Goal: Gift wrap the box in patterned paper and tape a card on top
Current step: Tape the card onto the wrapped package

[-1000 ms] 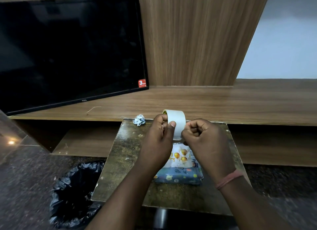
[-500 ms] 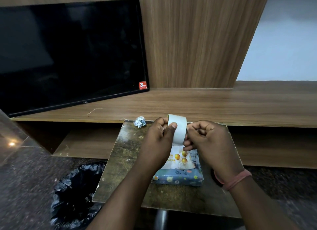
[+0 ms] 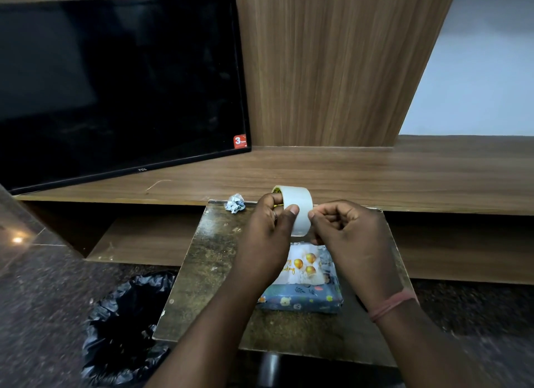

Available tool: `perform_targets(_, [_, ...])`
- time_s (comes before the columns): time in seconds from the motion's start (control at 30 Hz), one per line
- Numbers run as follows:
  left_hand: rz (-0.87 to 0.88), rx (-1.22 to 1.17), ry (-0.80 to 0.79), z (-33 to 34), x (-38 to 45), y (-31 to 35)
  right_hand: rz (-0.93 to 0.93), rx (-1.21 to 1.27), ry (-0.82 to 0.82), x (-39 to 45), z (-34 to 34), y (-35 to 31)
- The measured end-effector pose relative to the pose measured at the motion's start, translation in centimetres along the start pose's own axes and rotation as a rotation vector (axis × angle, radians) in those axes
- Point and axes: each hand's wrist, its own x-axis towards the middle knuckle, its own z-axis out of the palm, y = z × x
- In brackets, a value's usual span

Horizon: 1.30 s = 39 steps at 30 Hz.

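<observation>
Left hand (image 3: 264,240): gripped tape roll (image 3: 297,208), fingers through the core, thumb pressed on the outer face.
Right hand (image 3: 351,237): fingers curled, thumb and forefinger pinched at the right edge of the roll; loose tape end not discernible.
Tape roll: held upright above the far end of the box.
Box (image 3: 303,299): wrapped in blue patterned paper, lay on small table (image 3: 208,272), partly hidden under both hands.
Card (image 3: 307,265): white, gold balloons, lay on top of the box.
Paper scrap (image 3: 235,203): crumpled, at far left corner of the table.
Bin (image 3: 124,330): black liner, on floor left of the table.
Television (image 3: 115,84): dark screen, on wooden shelf (image 3: 375,173) behind.
</observation>
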Motion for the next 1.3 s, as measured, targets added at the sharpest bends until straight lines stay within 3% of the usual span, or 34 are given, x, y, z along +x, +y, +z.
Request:
perform_targets(0.5, [0.034, 0.087, -0.061, 0.1, -0.8, 1.3, -0.093, -0.264, -0.051, 0.6, -0.3, 0.4])
perform_targets(0.83, [-0.064, 0.050, -0.024, -0.4, 0.0, 0.6, -0.141, -0.100, -0.087, 0.8, -1.0, 0.6])
perform_targets(1.1, [-0.010, 0.091, -0.002, -0.3, -0.1, 0.0, -0.370, -0.371, -0.048, 0.7, -0.5, 0.5])
perform_targets(1.3, [0.044, 0.140, -0.034, 0.1, -0.4, -0.1, -0.386, -0.444, -0.104, 1.1, -0.6, 1.1])
